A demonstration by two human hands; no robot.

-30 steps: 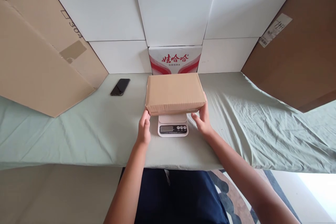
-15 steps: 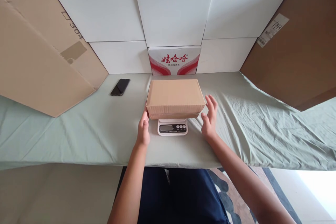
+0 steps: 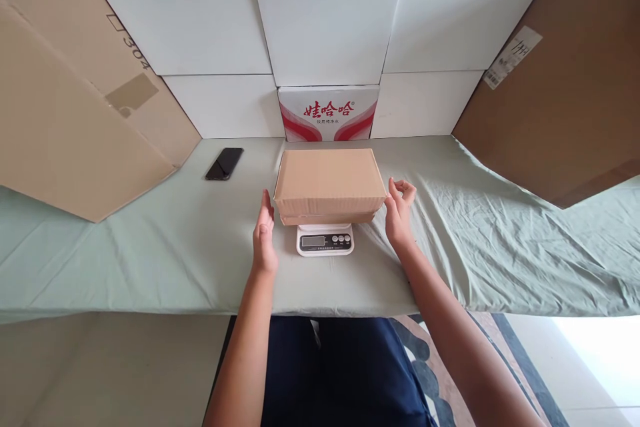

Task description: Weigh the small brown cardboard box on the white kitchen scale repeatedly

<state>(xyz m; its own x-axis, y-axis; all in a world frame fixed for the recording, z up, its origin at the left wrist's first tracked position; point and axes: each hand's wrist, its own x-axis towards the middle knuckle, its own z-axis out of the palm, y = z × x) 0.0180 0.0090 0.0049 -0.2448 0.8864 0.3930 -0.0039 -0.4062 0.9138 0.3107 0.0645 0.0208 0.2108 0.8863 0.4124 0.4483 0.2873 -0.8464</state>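
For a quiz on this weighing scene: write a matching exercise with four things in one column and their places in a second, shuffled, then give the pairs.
Things:
1. brown box
2. scale
3. phone
4. red-and-white carton

Places:
A. flat on the cloth, far left of the scale
B. on top of the scale
C. upright against the white back wall
D. under the brown box, display facing the person

Pairs: 1-B, 2-D, 3-A, 4-C
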